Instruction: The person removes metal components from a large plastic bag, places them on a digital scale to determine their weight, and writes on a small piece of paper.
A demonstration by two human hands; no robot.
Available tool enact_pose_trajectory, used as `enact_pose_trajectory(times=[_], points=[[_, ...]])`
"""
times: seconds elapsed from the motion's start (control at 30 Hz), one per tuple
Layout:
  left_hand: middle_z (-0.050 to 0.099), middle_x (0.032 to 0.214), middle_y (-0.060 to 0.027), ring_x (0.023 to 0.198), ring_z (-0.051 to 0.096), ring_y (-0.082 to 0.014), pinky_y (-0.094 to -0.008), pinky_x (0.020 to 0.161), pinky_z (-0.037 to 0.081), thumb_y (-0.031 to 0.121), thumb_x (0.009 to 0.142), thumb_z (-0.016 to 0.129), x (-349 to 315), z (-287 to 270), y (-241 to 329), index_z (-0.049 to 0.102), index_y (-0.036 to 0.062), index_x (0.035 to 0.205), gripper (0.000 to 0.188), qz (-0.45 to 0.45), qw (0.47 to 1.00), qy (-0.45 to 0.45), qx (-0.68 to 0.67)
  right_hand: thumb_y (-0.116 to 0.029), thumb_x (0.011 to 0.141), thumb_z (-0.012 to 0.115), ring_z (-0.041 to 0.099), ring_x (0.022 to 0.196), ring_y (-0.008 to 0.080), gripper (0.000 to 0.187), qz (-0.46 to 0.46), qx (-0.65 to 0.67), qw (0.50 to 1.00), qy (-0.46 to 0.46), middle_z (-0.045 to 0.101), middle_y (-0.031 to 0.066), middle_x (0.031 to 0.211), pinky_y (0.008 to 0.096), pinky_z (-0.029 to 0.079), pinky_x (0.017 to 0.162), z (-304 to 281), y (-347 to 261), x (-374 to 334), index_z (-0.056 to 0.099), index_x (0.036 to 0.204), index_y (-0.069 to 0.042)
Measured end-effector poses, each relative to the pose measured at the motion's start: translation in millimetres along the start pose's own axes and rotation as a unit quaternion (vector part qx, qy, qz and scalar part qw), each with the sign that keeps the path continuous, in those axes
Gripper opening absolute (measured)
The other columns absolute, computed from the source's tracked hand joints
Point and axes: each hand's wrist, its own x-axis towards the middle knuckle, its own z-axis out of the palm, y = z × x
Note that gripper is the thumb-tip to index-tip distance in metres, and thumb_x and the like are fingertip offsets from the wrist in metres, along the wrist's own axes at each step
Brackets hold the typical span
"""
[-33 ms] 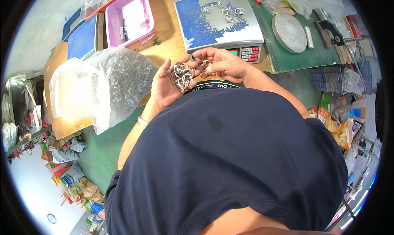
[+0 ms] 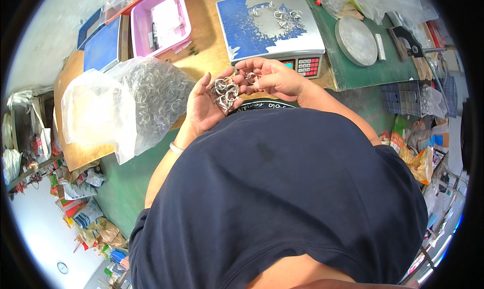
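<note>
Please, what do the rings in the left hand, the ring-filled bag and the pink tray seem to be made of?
Rings in the left hand: probably metal, shiny, given their silvery highlights.
Bag: likely thin plastic, translucent; it creases and shows its contents.
Pink tray: apparently smooth moulded plastic, judging by its even colour and rounded corners.

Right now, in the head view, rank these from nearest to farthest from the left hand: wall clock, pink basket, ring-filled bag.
1. Ring-filled bag: just left of the left hand.
2. Pink basket: beyond the bag.
3. Wall clock: far lower left.
</note>
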Motion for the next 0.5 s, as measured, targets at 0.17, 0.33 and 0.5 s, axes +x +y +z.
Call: enact_pose_trajectory(times=[0.17, 0.33, 0.5], points=[[0.049, 0.117, -0.0164, 0.103, 0.051, -0.0298, -0.0417, 0.080, 0.047, 0.032, 0.087, 0.043, -5, -2, 3, 0.039, 0.0033, 0.121, 0.045, 0.037, 0.999, 0.000, 0.002, 0.006, 0.078, 0.044, 0.056, 0.083, 0.0184, 0.031, -0.008, 0.020, 0.998, 0.055, 0.054, 0.0127, 0.099, 0.0286, 0.048, 0.075, 1, 6, 13, 0.045, 0.109, 0.005], [0.053, 0.110, -0.0128, 0.099, 0.053, -0.0270, -0.0387, 0.076, 0.048, 0.036, 0.088, 0.042, -7, -9, 8, 0.045, 0.0040, 0.118, 0.044, 0.021, 1.000, 0.007, 0.004, 0.001, 0.079, 0.047, 0.054, 0.077, 0.0149, 0.025, -0.002, -0.022, 0.996, 0.091, 0.054, 0.0095, 0.097, 0.0255, 0.047, 0.066, 7, 5, 15, 0.051, 0.104, 0.004], [0.058, 0.094, -0.0112, 0.084, 0.058, -0.0248, -0.0347, 0.063, 0.051, 0.040, 0.086, 0.046, -5, -6, 7, 0.050, 0.0051, 0.106, 0.041, -0.002, 0.998, 0.033, 0.045, -0.009, 0.077, 0.058, 0.055, 0.077, 0.0120, 0.035, -0.041, -0.240, 0.968, 0.063, 0.054, 0.0092, 0.093, 0.0211, 0.045, 0.066, 19, -4, 26, 0.049, 0.109, 0.004]])
